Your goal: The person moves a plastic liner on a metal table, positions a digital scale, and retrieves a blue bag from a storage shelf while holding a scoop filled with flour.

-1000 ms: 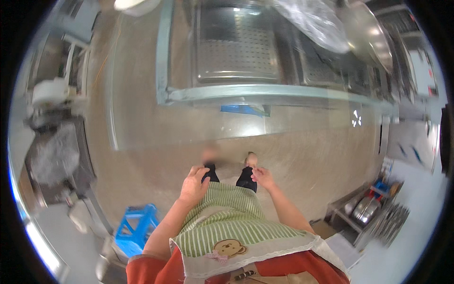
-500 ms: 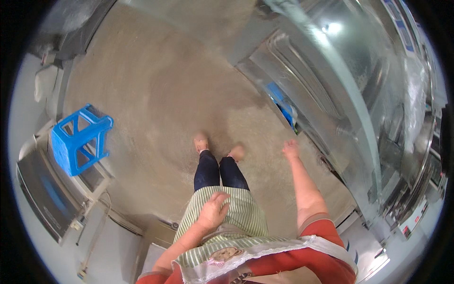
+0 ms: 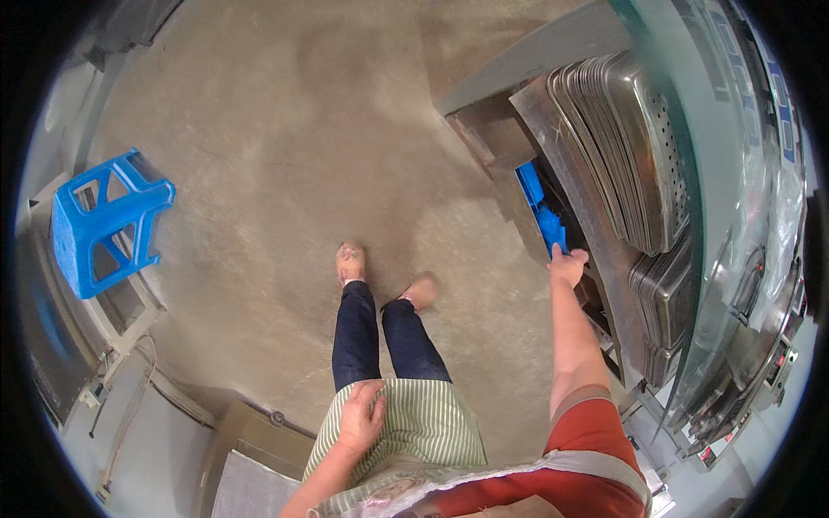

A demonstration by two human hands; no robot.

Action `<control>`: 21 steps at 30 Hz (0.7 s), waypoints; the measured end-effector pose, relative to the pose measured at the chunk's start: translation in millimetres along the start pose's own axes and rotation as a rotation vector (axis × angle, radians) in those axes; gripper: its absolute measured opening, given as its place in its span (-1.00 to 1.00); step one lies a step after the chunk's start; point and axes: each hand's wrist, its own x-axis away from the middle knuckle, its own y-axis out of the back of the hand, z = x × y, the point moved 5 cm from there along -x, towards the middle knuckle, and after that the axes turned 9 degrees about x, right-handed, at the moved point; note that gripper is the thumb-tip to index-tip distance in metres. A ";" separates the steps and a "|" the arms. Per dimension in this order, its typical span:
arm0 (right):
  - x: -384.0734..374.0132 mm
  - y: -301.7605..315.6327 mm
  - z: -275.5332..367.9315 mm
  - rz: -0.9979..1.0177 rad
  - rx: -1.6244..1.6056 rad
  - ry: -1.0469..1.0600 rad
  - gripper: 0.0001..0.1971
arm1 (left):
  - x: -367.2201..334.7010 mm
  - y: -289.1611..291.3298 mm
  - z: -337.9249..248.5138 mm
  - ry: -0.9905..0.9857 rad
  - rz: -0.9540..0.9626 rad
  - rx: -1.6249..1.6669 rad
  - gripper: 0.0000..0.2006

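My left hand hangs loosely in front of the green-and-white striped apron, its fingers slightly bent and holding nothing. My right hand reaches out beside the metal shelving, fingers apart and nothing visible in them. Just beyond its fingertips, blue items lie low on the dark bottom shelf; their kind cannot be made out. Above that shelf stands a tight row of metal trays, the outermost one perforated. A second row of metal trays sits nearer to me.
A blue plastic stool rests on a pale frame at the left. Clear plastic sheeting hangs at the far right. A brown box-like thing stands behind my left side. Concrete floor extends ahead of my feet.
The view has shifted toward the shelving, and the tray rows now show plainly. My right hand has come up to the shelf beside the blue items. My left hand stays near the apron.
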 end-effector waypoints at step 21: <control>244.6 184.0 12.1 0.044 0.201 1.117 -0.49 | -89.2 -19.1 -23.7 0.540 0.333 0.677 -0.34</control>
